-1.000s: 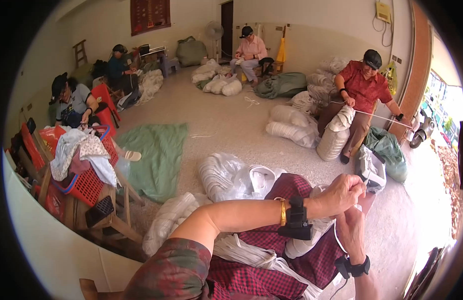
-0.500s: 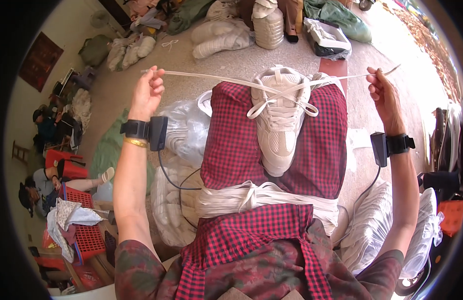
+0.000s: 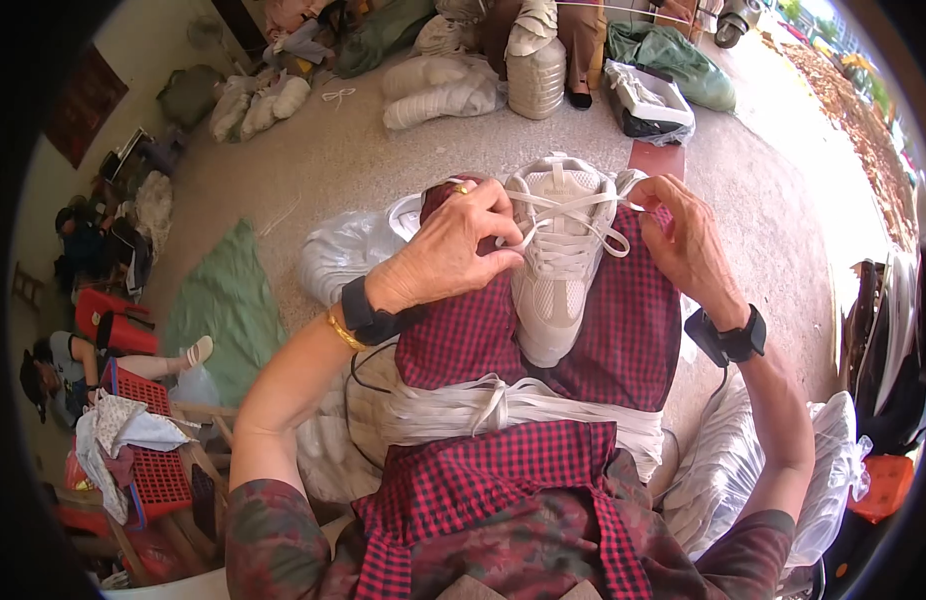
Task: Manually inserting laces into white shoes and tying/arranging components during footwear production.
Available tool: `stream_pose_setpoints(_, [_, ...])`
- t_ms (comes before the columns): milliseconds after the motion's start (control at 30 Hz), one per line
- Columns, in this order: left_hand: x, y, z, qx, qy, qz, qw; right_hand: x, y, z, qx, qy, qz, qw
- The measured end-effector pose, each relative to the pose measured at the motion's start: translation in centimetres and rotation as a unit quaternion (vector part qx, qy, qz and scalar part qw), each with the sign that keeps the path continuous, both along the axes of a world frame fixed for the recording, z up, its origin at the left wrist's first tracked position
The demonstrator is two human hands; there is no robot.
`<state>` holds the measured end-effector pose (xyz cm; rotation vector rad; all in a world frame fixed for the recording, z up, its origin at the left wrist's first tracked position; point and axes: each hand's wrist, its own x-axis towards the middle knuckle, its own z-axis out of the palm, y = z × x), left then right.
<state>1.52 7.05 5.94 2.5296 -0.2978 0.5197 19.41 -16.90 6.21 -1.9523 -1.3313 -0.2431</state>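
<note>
A beige and white sneaker (image 3: pixel 560 290) rests between my knees on a red-and-black checked apron (image 3: pixel 623 330), its toe toward me. Its flat pale laces (image 3: pixel 563 205) cross over the tongue, with a loop hanging at either side. My left hand (image 3: pixel 453 240) is beside the shoe's left edge, thumb and fingers closed round the lace there. At the right edge my right hand (image 3: pixel 691 240) has curled fingers on the other lace, the thumb a little lower. The exact fingertip grip is partly hidden. Across my lap lies a tied bundle of white laces (image 3: pixel 553 405).
Clear bags of white shoe parts flank me, one bag (image 3: pixel 348 250) left and another bag (image 3: pixel 728 480) right. A green sheet (image 3: pixel 223 290) and red baskets (image 3: pixel 163 480) are at left. Ahead, another person sits behind a stacked pale bundle (image 3: pixel 536 80), near an open box (image 3: pixel 648 100).
Both hands have come inward from wide apart, where they stretched the lace ends out sideways, to the two sides of the shoe. The laces are now slack.
</note>
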Motion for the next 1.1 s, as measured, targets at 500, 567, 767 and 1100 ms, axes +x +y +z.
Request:
stream_pose_setpoints(500, [0.7, -1.0, -2.2, -0.002, -0.123, 0.209, 0.97, -0.6, -0.2, -1.8, 0.029, 0.122, 0.032, 0.992])
stream_pose_setpoints(567, [0.5, -1.1, -2.4, -0.084, -0.061, 0.221, 0.97, -0.8, -0.5, -1.7, 0.027, 0.083, 0.065, 0.994])
stream_pose_setpoints(767, [0.8, -2.1, -1.8, -0.084, -0.106, 0.194, 0.972, -0.7, -0.6, -2.3, -0.003, 0.009, 0.109, 0.994])
stream_pose_setpoints(1100, [0.0, -0.3, -2.2, 0.187, -0.164, 0.25, 0.936, 1.5, -0.9, -1.7, -0.03, 0.173, 0.125, 0.977])
